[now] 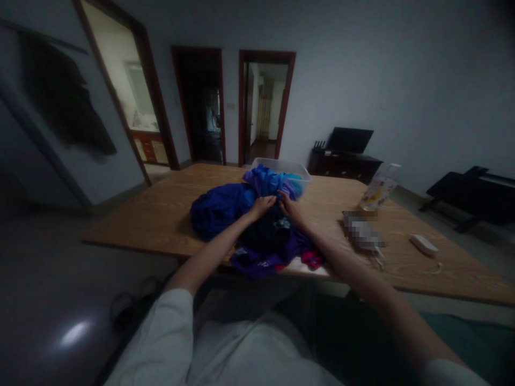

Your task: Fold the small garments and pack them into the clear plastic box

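A heap of clothes lies on the wooden table (161, 214): a blue garment (219, 209) at the left, a dark navy one (267, 233) in the middle, a purple one (261, 262) hanging over the near edge. My left hand (263, 205) and my right hand (288, 206) meet at the top of the navy garment, fingers closed on its cloth. Behind them a clear plastic bin (300, 174) holds more blue and purple clothes (269, 179).
A plastic bag (380, 190) stands at the table's right, with a blurred flat object (362, 230) and a white remote-like item (423, 245) near it. Doorways open at the back. A dark cabinet with a monitor (348, 153) and a keyboard stand (475, 190) lie to the right.
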A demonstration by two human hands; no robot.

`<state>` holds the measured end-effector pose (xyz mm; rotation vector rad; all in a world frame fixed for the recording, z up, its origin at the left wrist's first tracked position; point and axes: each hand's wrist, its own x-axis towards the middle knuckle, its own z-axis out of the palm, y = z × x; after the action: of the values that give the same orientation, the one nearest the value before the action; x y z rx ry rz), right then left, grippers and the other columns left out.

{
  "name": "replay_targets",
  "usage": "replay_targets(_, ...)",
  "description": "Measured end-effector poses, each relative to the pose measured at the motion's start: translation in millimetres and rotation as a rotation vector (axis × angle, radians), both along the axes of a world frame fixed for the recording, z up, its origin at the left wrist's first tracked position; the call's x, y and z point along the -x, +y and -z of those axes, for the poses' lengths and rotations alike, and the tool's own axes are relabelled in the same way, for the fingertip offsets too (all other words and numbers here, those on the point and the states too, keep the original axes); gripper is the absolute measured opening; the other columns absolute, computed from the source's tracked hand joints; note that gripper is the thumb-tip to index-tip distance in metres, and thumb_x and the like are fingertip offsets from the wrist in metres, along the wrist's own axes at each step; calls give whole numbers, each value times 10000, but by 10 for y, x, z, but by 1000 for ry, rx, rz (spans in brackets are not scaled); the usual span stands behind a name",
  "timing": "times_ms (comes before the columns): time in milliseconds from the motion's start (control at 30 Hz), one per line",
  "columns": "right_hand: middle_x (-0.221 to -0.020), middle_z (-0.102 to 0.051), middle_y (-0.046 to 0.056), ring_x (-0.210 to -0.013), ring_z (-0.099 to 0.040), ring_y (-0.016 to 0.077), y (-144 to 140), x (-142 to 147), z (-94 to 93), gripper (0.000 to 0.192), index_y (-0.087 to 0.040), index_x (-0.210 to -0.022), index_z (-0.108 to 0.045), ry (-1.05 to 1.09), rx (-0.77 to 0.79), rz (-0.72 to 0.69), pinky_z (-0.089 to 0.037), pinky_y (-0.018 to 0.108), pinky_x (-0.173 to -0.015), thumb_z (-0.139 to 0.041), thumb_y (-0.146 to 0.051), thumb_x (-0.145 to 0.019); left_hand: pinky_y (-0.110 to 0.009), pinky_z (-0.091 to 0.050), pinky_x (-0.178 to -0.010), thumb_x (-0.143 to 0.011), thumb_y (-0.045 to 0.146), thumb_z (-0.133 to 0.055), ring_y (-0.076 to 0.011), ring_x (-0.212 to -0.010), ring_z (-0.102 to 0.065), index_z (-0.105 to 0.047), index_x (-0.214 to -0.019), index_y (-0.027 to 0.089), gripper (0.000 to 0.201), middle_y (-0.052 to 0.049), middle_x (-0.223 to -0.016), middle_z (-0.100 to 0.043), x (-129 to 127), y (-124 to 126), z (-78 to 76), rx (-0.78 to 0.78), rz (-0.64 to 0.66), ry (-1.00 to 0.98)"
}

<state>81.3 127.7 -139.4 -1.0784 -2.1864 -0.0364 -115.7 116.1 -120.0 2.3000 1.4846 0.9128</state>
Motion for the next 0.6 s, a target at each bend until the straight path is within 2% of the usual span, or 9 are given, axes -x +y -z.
replay_targets(67,-933,-769,116,-763,-738,295,24,-18,14,575,-152,-1591,-405,-2,39,48,-560,376,-755,-377,-407,-1077,-230,-451,-810,-1130,349,-419,-216,-999,-751,-772,-1079,185,393,-82,-1069,-811,1,0,3,-11,-2,-1)
replay_targets(267,-963,-779,111,-802,-726,279,77,-64,56,434,-190,-1365,-611,-1,74,61,-526,336,-765,-427,-432,-1054,-242,-425,-789,-1129,342,-416,-215,-960,-741,-766,-1058,196,386,-73,-1033,-802,-1,17,21,-23,2,4)
replay_targets(400,-919,-752,108,-755,-690,261,96,-74,74,412,-177,-1287,-623,-8,39,48,-474,317,-716,-398,-428,-1050,-241,-420,-795,-1128,328,-417,-212,-964,-743,-760,-1052,199,374,-71,-1037,-802,1,31,31,-30,0,24)
replay_targets(600,-806,-698,64,-679,-626,227,113,-88,91,315,-234,-1086,-630,-53,27,26,-432,301,-668,-379,-422,-1061,-241,-431,-805,-1137,362,-395,-216,-1000,-749,-751,-1071,214,390,-66,-1057,-804,4,56,59,-32,-4,33)
